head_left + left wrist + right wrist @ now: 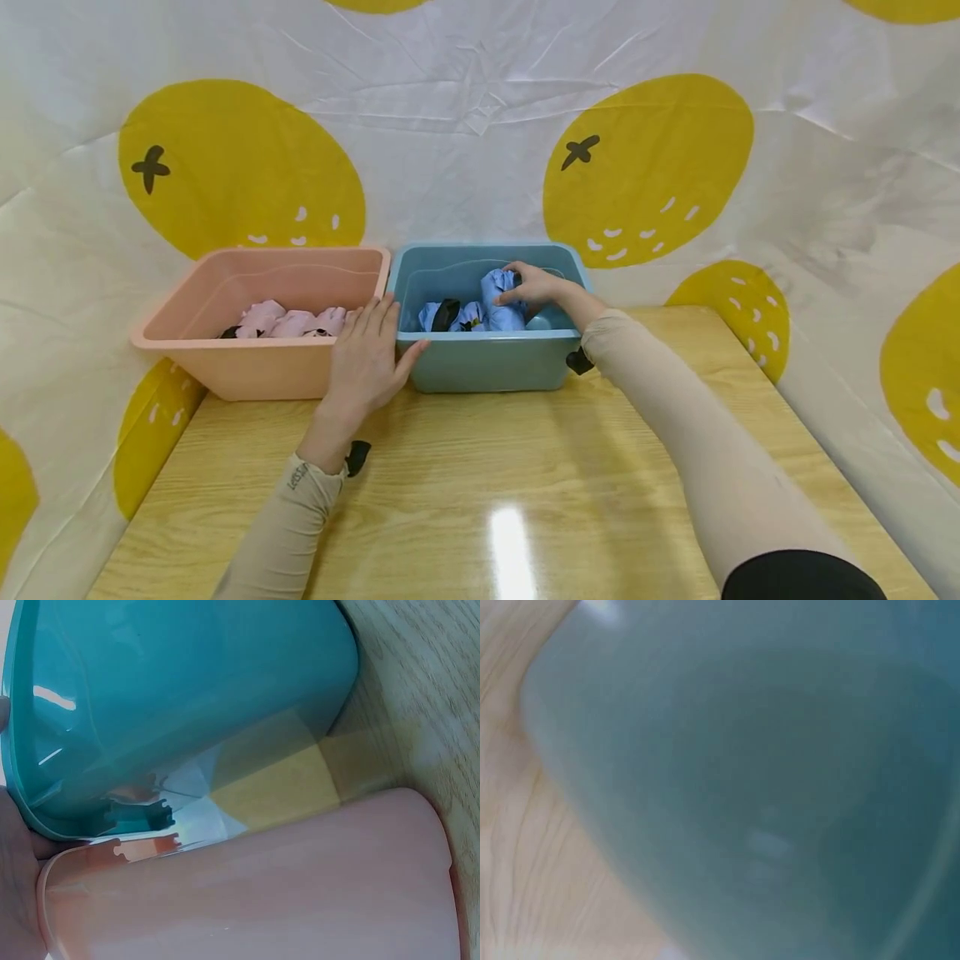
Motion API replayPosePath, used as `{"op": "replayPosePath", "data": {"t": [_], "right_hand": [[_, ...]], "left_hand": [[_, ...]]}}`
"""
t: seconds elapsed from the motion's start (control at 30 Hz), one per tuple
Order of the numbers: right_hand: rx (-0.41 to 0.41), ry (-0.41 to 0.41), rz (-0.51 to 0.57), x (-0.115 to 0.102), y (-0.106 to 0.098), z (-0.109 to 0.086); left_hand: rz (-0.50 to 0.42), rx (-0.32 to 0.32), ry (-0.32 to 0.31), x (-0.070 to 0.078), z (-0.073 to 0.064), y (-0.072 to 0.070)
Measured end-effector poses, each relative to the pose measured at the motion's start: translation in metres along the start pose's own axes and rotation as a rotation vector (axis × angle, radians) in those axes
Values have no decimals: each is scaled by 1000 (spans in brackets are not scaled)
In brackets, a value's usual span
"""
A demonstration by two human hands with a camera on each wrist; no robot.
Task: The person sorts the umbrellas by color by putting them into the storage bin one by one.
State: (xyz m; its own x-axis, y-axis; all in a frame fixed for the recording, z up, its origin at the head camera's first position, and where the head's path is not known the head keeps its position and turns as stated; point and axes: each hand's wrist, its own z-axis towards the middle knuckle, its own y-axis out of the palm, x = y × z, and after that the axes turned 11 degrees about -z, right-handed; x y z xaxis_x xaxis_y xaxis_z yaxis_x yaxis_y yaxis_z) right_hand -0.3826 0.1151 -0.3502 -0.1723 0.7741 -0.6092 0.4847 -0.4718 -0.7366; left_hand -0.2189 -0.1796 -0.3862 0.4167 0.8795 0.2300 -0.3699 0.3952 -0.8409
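Observation:
In the head view my right hand (536, 285) reaches over the front right of the blue-green tub (491, 362) and grips a light-blue rolled cloth bundle (501, 293), thumb on its near side. More blue cloth with a black band (446, 315) lies to its left inside the tub. My left hand (365, 354) rests with straight fingers where the rims of the two tubs meet. To the left stands the pink tub (262, 367), with several pale pink cloth rolls (292, 323) in it. The right wrist view is filled by the blurred tub wall (742, 787).
Both tubs stand side by side at the back of a wooden table (450, 467), close to a white cloth backdrop (465, 183) with yellow fruit prints. A narrow wedge-shaped gap (285, 780) lies between the tub walls in the left wrist view.

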Motion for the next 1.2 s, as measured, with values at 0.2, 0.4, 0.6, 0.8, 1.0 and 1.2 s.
{"op": "replayPosePath", "data": {"t": [0.2,0.4,0.6,0.8,1.0,1.2], "right_hand": [[-89,12,7,2,7,4],[-134,16,-21,4,11,4],[-166,20,-16,3,11,1],[-176,10,-54,0,9,-2],[-223,36,-126,1,7,-4],[-249,31,-120,0,5,-4]], "left_hand": [[-2,8,0,0,0,0],[-7,11,5,1,1,0],[-17,2,-9,2,0,0],[-13,12,-5,1,-1,1],[-15,20,2,1,-1,3],[-14,18,-4,2,-1,0]]}}
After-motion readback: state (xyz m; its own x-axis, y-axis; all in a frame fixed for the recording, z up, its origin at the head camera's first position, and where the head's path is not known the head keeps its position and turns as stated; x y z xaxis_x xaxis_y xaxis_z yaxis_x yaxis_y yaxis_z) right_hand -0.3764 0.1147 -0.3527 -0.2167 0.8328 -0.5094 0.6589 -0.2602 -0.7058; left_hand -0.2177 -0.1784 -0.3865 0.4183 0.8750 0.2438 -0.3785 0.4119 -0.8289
